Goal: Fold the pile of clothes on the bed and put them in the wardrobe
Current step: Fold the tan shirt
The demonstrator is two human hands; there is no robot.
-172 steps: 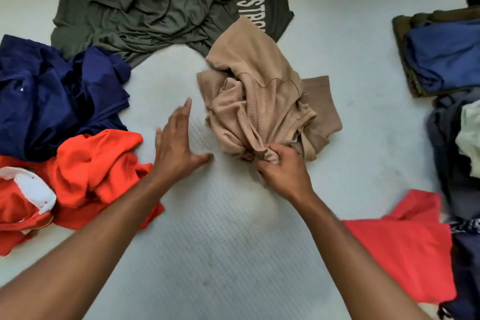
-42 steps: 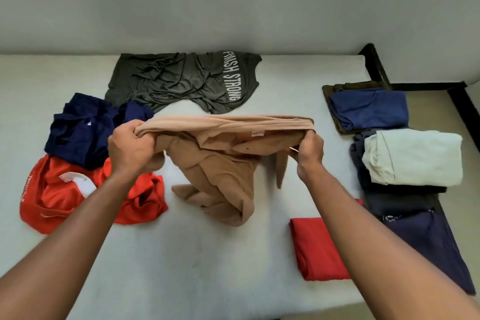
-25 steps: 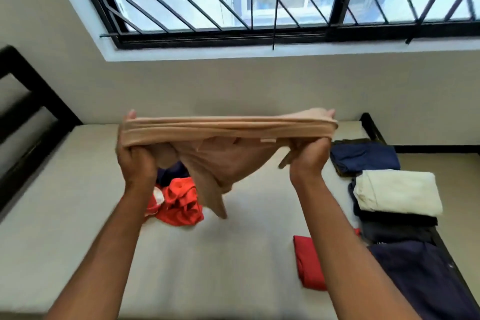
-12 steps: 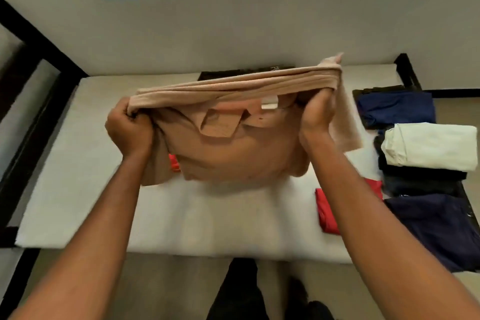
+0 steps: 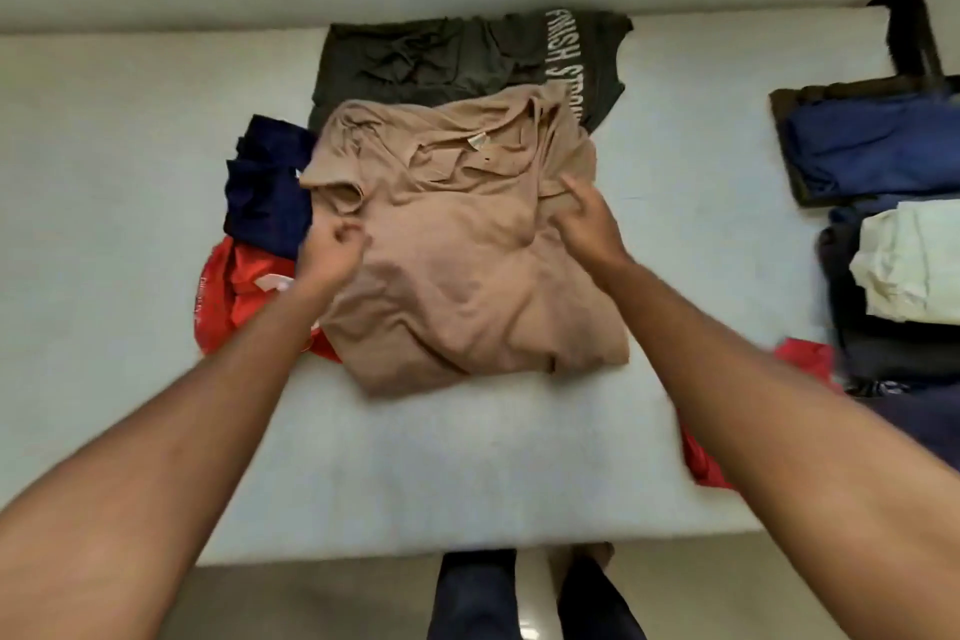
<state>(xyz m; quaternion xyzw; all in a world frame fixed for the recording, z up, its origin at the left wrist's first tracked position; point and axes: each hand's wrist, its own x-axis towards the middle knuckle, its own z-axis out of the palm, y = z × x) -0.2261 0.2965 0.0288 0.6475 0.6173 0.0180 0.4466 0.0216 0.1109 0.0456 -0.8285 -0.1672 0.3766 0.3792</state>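
Observation:
A tan shirt [image 5: 457,265] lies spread and rumpled in the middle of the white mattress [image 5: 130,172], collar toward the wall. My left hand [image 5: 330,252] sits at the shirt's left edge with curled fingers; motion blur hides whether it pinches the cloth. My right hand [image 5: 589,221] hovers on the shirt's right shoulder area with loose, spread fingers. The tan shirt partly covers an olive shirt with white lettering [image 5: 441,62], a crumpled navy garment [image 5: 265,192] and an orange-red garment [image 5: 234,291].
Folded clothes lie along the right side: a blue piece [image 5: 878,146], a cream piece [image 5: 914,260] on dark ones, a navy piece [image 5: 924,426] and a red piece [image 5: 701,463]. A black bed frame [image 5: 904,26] stands at the far right. My legs [image 5: 483,598] stand at the mattress's near edge.
The tan shirt, held up stretched between both hands, has come down flat onto the mattress. My right hand has let go of it. The view has tilted down.

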